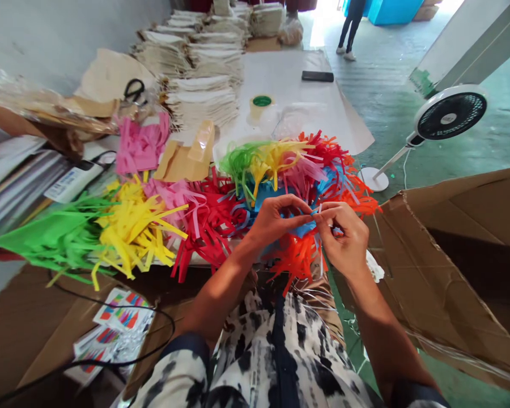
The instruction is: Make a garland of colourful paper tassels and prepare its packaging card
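My left hand [276, 218] and my right hand [342, 235] meet over my lap, both with fingers pinched on a blue fringed paper piece [304, 224] and a thin white strip between the fingertips. Orange fringed paper [295, 258] hangs just below the hands. Behind them lies a heap of fringed paper in green, yellow, pink and red [276, 161]. Along the table edge to the left lie separate bundles: red [206, 226], pink [172, 195], yellow [131, 226] and green [55, 238].
Stacks of beige cloth [204, 85] fill the back of the white table [293, 79], with a tape roll [261, 105], scissors [134, 89] and a phone [317, 76]. A standing fan [448, 116] and a cardboard box [463, 255] are at right. A person's legs [351, 25] stand far off.
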A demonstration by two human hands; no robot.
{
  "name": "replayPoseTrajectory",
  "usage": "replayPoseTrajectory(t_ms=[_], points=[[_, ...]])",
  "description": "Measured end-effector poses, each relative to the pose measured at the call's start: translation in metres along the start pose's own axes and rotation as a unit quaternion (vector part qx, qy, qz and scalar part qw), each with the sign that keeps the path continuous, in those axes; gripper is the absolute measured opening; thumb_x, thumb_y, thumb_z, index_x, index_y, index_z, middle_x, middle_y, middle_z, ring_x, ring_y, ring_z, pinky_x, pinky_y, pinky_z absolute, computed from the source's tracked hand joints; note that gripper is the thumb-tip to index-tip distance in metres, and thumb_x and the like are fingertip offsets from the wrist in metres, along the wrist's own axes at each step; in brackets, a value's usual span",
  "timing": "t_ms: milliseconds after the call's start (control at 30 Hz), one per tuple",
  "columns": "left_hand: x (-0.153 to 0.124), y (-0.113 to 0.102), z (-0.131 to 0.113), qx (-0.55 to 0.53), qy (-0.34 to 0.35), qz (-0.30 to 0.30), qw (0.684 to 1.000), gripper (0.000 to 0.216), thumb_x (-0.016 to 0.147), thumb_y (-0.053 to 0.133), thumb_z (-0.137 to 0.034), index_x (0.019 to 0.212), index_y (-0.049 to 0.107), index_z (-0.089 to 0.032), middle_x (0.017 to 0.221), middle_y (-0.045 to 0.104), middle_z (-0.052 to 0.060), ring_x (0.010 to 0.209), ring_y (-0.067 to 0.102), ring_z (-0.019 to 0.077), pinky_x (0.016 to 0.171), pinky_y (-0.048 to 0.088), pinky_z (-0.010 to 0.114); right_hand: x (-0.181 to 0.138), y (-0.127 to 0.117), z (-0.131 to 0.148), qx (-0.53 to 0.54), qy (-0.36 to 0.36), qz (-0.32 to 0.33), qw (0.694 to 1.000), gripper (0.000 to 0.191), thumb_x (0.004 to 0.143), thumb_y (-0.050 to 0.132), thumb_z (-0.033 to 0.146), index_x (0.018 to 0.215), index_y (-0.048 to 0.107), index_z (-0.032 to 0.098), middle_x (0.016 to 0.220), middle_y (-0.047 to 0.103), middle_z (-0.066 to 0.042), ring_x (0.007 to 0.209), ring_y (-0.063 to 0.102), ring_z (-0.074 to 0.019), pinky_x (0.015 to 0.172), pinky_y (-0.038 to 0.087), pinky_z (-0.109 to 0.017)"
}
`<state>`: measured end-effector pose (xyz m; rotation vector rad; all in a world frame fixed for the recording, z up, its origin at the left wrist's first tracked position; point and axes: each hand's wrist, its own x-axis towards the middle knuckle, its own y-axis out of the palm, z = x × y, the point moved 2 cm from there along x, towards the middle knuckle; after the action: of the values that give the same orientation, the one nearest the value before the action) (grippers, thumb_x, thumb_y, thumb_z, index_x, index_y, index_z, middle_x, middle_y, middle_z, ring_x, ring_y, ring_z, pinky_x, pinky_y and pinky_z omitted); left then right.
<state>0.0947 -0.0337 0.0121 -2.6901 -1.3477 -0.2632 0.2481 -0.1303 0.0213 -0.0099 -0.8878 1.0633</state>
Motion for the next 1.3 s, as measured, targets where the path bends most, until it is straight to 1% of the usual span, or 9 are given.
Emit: replayPoseTrajectory(t_ms=[233, 400, 500, 633, 767, 900, 1067, 1200, 1300], points=[[0.002, -0.004, -0.001, -0.040, -0.048, 0.048, 0.997, 0.045, 0.075, 0.092, -0.051, 0.089, 0.070, -0.015, 0.083, 0.067, 0.001, 0.070, 0.058, 0.0090, 0.065, 0.045, 0.024, 0.002, -0.002, -0.002, -0.015, -0.022, 0.047, 0.999, 0.012, 0.100, 0.067, 0.017, 0.091, 0.061, 0.024, 0.102, 0.072, -0.002, 0.083, 0.065, -0.0150, 0.071, 0.049, -0.030], [0.001, -0.007, 0.000, -0.032, -0.102, 0.142, 0.984, 0.039, 0.084, 0.083, -0.049, 0.095, 0.065, -0.016, 0.079, 0.061, -0.002, 0.066, 0.053, 0.0085, 0.061, 0.042, 0.024, 0.001, 0.000, -0.004, -0.010, -0.032, 0.066, 0.997, 0.012, 0.099, 0.067, 0.017, 0.092, 0.061, 0.025, 0.103, 0.072, -0.002, 0.088, 0.068, -0.0170, 0.076, 0.051, -0.032], [0.001, -0.009, -0.001, -0.010, -0.093, 0.183, 0.979, 0.030, 0.085, 0.079, -0.039, 0.097, 0.065, -0.016, 0.079, 0.060, -0.002, 0.070, 0.053, 0.0095, 0.065, 0.043, 0.024, 0.001, 0.001, -0.003, -0.012, -0.032, 0.056, 0.998, 0.011, 0.100, 0.066, 0.018, 0.093, 0.061, 0.025, 0.103, 0.072, -0.003, 0.087, 0.067, -0.0166, 0.074, 0.050, -0.032], [-0.001, -0.012, -0.005, -0.023, -0.073, 0.157, 0.985, 0.019, 0.083, 0.077, -0.029, 0.090, 0.064, -0.017, 0.084, 0.062, -0.001, 0.075, 0.055, 0.0099, 0.070, 0.045, 0.024, 0.003, 0.003, -0.005, -0.008, -0.020, 0.052, 0.998, 0.012, 0.102, 0.064, 0.020, 0.091, 0.060, 0.024, 0.103, 0.071, -0.002, 0.080, 0.064, -0.0139, 0.069, 0.048, -0.030], [-0.002, -0.017, -0.002, -0.068, -0.070, 0.099, 0.990, 0.017, 0.084, 0.076, -0.028, 0.091, 0.067, -0.016, 0.086, 0.065, 0.000, 0.076, 0.057, 0.0099, 0.072, 0.046, 0.024, 0.006, 0.003, -0.005, 0.006, 0.027, 0.043, 0.999, 0.016, 0.103, 0.064, 0.024, 0.087, 0.060, 0.023, 0.099, 0.070, -0.002, 0.076, 0.060, -0.0130, 0.069, 0.047, -0.030], [0.002, -0.019, 0.006, -0.077, -0.049, 0.051, 0.995, 0.018, 0.085, 0.078, -0.030, 0.094, 0.070, -0.016, 0.086, 0.068, 0.001, 0.078, 0.060, 0.0108, 0.073, 0.047, 0.024, 0.008, 0.001, 0.003, 0.025, 0.050, 0.060, 0.997, 0.018, 0.102, 0.068, 0.029, 0.087, 0.063, 0.023, 0.099, 0.070, -0.002, 0.080, 0.060, -0.0148, 0.070, 0.046, -0.032], [0.003, -0.016, 0.008, -0.099, -0.034, 0.036, 0.994, 0.029, 0.086, 0.083, -0.038, 0.101, 0.070, -0.017, 0.094, 0.071, 0.002, 0.086, 0.066, 0.0125, 0.079, 0.050, 0.025, 0.009, 0.002, 0.006, 0.051, 0.080, 0.120, 0.988, 0.019, 0.100, 0.072, 0.036, 0.087, 0.068, 0.023, 0.106, 0.068, -0.004, 0.080, 0.059, -0.0148, 0.068, 0.045, -0.032], [0.001, -0.016, 0.006, -0.064, -0.026, 0.039, 0.997, 0.034, 0.086, 0.084, -0.045, 0.101, 0.069, -0.017, 0.093, 0.071, 0.001, 0.084, 0.065, 0.0125, 0.077, 0.048, 0.025, 0.009, 0.006, -0.002, 0.078, 0.119, 0.147, 0.979, 0.025, 0.097, 0.075, 0.042, 0.083, 0.070, 0.022, 0.104, 0.065, -0.004, 0.087, 0.060, -0.0168, 0.071, 0.044, -0.033], [0.000, -0.018, 0.006, -0.028, -0.017, 0.038, 0.999, 0.033, 0.086, 0.083, -0.044, 0.101, 0.068, -0.018, 0.095, 0.072, 0.002, 0.086, 0.066, 0.0131, 0.079, 0.048, 0.026, 0.008, 0.007, -0.006, 0.082, 0.131, 0.155, 0.976, 0.029, 0.096, 0.076, 0.047, 0.082, 0.070, 0.022, 0.101, 0.063, -0.004, 0.087, 0.059, -0.0175, 0.068, 0.042, -0.033]])
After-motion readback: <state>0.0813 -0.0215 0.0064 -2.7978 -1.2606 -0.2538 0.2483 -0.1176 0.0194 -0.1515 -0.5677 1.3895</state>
